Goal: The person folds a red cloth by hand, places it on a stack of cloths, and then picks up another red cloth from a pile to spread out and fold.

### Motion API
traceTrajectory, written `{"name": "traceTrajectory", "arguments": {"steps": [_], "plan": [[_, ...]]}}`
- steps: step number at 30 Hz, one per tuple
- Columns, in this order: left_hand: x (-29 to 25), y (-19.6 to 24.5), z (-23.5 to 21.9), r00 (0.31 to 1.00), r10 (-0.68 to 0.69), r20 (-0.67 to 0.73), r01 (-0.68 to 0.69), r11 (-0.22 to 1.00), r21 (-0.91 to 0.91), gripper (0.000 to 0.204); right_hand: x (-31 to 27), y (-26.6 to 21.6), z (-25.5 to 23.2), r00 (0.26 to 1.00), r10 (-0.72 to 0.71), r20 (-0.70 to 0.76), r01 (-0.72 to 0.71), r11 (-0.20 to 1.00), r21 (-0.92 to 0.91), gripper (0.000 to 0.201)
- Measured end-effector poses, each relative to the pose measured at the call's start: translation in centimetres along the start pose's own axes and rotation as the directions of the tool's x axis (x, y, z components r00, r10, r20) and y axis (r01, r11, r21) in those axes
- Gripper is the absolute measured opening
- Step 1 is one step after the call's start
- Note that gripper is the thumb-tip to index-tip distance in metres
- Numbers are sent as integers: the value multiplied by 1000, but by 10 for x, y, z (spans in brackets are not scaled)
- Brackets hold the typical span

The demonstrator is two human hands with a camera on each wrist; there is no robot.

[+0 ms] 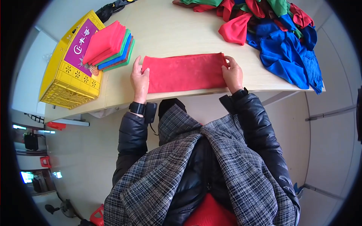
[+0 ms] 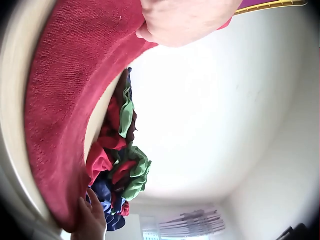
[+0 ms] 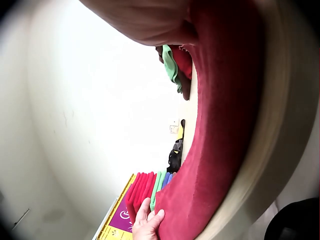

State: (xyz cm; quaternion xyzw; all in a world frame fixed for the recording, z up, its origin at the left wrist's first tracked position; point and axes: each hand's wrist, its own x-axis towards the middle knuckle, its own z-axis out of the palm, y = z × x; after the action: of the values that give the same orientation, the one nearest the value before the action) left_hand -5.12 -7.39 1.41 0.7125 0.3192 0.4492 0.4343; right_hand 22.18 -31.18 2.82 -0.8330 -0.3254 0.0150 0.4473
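A red towel, folded into a wide rectangle, lies along the front of the table in the head view. My left hand pinches its left end, thumb on top and fingers behind the edge. At the opposite end my right hand grips the towel in the same manner. The fabric stretches between both hands; in the left wrist view the near end of the towel shows a fuzzy weave. The right wrist view shows the left hand at the towel's far end.
At the left stands a yellow crate with a purple panel, beside a stack of folded towels in red, green, blue and brown. A loose heap of cloths covers the back right. The table's front edge runs close to the towel.
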Motion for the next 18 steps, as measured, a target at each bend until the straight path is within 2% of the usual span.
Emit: {"name": "traceTrajectory", "arguments": {"steps": [3,6,10,14,18], "plan": [[1,-6,-2,997,69,-22,-69,998,3,62,-3,4,5,999,-24,-44,24,1000,0,37],[-1,-22,-4,997,-68,-33,74,966,249,63,-3,5,4,994,-79,-71,75,996,-56,36],[-3,-26,-7,997,-52,-53,66,946,317,65,-6,-4,-6,999,1,39,2,997,-75,37],[-22,-1,-9,999,-23,-34,35,916,399,71,-11,-2,-13,999,5,52,-1,996,-86,38],[-43,16,-10,999,-9,-43,28,875,483,73,-22,-2,-21,993,49,105,-53,998,39,44]]}}
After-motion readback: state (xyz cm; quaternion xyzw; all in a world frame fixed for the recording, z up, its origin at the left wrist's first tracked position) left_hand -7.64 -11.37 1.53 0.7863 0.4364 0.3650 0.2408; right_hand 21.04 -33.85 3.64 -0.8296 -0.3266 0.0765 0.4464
